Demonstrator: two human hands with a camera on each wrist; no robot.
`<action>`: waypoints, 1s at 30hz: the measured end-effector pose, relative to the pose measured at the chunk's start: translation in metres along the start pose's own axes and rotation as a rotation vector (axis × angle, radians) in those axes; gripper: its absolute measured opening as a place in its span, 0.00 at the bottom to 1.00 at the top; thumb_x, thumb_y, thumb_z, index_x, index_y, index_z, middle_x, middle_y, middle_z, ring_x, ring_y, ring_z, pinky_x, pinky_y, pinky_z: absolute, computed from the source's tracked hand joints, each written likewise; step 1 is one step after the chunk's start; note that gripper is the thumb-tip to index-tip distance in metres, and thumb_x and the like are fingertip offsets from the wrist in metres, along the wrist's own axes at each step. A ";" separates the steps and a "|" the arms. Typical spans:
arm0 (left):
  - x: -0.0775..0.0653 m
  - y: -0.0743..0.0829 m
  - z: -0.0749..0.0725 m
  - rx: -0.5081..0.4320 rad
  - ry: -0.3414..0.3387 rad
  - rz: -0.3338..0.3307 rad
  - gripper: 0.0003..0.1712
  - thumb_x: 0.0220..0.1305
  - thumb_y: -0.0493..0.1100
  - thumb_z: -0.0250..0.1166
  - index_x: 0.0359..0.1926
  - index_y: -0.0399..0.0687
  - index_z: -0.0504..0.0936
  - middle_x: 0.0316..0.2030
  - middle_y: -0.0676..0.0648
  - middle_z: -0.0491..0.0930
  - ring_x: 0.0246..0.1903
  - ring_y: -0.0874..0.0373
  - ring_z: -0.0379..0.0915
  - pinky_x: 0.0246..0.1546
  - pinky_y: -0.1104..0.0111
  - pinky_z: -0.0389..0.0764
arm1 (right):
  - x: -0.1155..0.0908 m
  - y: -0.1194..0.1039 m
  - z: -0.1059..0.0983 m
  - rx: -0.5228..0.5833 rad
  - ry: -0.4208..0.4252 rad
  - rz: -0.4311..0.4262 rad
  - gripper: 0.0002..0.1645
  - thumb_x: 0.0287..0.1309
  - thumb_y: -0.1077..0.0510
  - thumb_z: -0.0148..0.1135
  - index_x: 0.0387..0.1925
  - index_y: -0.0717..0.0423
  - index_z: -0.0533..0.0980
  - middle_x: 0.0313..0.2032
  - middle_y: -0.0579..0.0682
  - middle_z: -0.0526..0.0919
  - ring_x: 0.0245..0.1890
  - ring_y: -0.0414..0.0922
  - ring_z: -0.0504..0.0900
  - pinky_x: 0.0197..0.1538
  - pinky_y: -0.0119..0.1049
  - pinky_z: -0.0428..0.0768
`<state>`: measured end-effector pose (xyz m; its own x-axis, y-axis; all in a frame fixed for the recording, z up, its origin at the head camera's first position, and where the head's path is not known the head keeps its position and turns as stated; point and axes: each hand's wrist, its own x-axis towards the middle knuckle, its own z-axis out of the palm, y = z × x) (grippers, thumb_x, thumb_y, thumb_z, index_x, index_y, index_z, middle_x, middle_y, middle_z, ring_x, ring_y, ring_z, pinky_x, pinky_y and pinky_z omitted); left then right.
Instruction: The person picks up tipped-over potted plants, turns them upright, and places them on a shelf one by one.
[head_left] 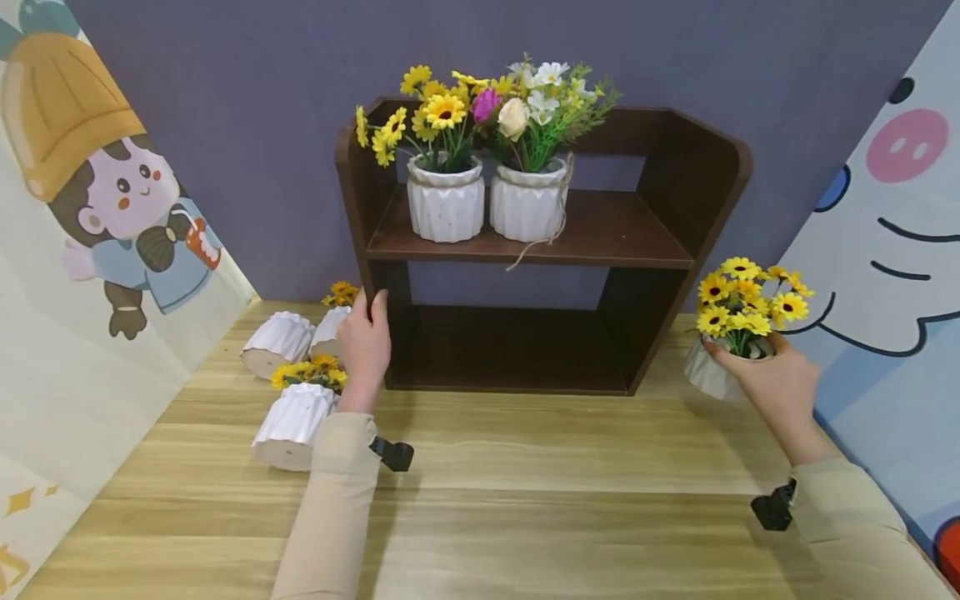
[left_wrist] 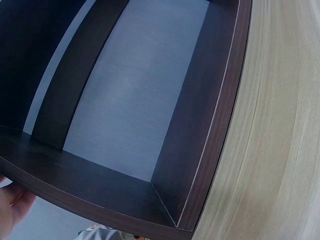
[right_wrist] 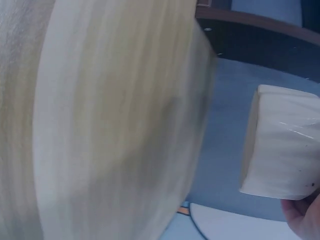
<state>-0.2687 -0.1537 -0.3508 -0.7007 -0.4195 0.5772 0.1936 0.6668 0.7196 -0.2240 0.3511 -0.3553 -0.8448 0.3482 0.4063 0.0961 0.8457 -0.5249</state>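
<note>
The head view shows a wooden table (head_left: 540, 508) nearest, running up to the brown shelf (head_left: 510, 354). Left of the shelf, white pots (head_left: 294, 423) lie tipped on their sides. The left hand (head_left: 364, 342) grips the shelf's left side panel, thumb and fingers around its edge. Right of the shelf, the right hand (head_left: 780, 387) pinches a flowerpot with yellow blooms (head_left: 707, 371) by its rim, upright and clear of the table. On the shelf's upper board, two upright planters (head_left: 447, 204) stand side by side; behind the shelf is a grey-purple wall (head_left: 510, 33).
</note>
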 end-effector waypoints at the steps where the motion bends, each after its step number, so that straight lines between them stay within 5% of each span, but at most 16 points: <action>1: 0.000 0.000 0.000 0.003 0.001 0.002 0.21 0.65 0.58 0.49 0.39 0.46 0.75 0.29 0.34 0.78 0.31 0.33 0.73 0.29 0.48 0.68 | -0.001 -0.004 -0.003 -0.001 -0.005 -0.002 0.51 0.42 0.33 0.64 0.57 0.68 0.66 0.21 0.67 0.74 0.21 0.55 0.69 0.22 0.41 0.63; 4: 0.000 0.000 0.000 0.004 0.003 0.003 0.22 0.65 0.59 0.48 0.40 0.47 0.76 0.30 0.33 0.79 0.32 0.32 0.73 0.30 0.47 0.68 | -0.002 -0.013 -0.011 -0.018 0.014 -0.031 0.51 0.40 0.34 0.65 0.57 0.68 0.67 0.13 0.57 0.69 0.17 0.51 0.65 0.20 0.39 0.60; 11: 0.001 0.000 -0.002 0.010 -0.003 -0.002 0.23 0.66 0.59 0.47 0.42 0.47 0.76 0.33 0.34 0.79 0.33 0.33 0.73 0.30 0.47 0.68 | -0.009 -0.032 -0.019 -0.051 0.084 -0.181 0.37 0.35 0.36 0.69 0.36 0.63 0.76 0.11 0.55 0.71 0.12 0.47 0.63 0.18 0.38 0.57; 15: 0.001 0.000 -0.002 0.008 -0.010 -0.005 0.22 0.66 0.59 0.48 0.42 0.47 0.76 0.33 0.34 0.79 0.34 0.33 0.74 0.30 0.47 0.68 | -0.015 -0.042 -0.026 -0.028 0.088 -0.159 0.39 0.34 0.36 0.70 0.39 0.65 0.76 0.08 0.51 0.66 0.12 0.47 0.62 0.17 0.38 0.58; 21: 0.001 -0.001 -0.002 0.000 -0.001 -0.008 0.23 0.65 0.60 0.48 0.42 0.47 0.76 0.33 0.34 0.79 0.34 0.32 0.74 0.30 0.46 0.68 | -0.021 -0.057 -0.035 0.068 0.208 -0.179 0.36 0.27 0.41 0.75 0.36 0.63 0.78 0.11 0.55 0.74 0.11 0.37 0.62 0.20 0.33 0.59; 28: 0.001 -0.001 -0.001 0.016 -0.008 -0.004 0.22 0.66 0.59 0.48 0.43 0.47 0.76 0.32 0.33 0.79 0.33 0.32 0.73 0.30 0.46 0.68 | -0.027 -0.075 -0.045 0.162 0.307 -0.229 0.34 0.21 0.47 0.79 0.34 0.63 0.80 0.08 0.31 0.66 0.14 0.20 0.58 0.22 0.25 0.58; 30: 0.001 -0.001 -0.001 0.012 -0.007 -0.006 0.21 0.66 0.58 0.49 0.42 0.47 0.76 0.32 0.34 0.79 0.33 0.32 0.73 0.29 0.47 0.67 | -0.028 -0.083 -0.048 0.163 0.299 -0.236 0.36 0.21 0.46 0.79 0.36 0.63 0.80 0.08 0.34 0.68 0.14 0.20 0.58 0.22 0.25 0.58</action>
<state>-0.2692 -0.1553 -0.3504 -0.7066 -0.4188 0.5704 0.1815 0.6718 0.7181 -0.1830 0.2910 -0.2873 -0.6414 0.2751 0.7162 -0.1866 0.8495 -0.4934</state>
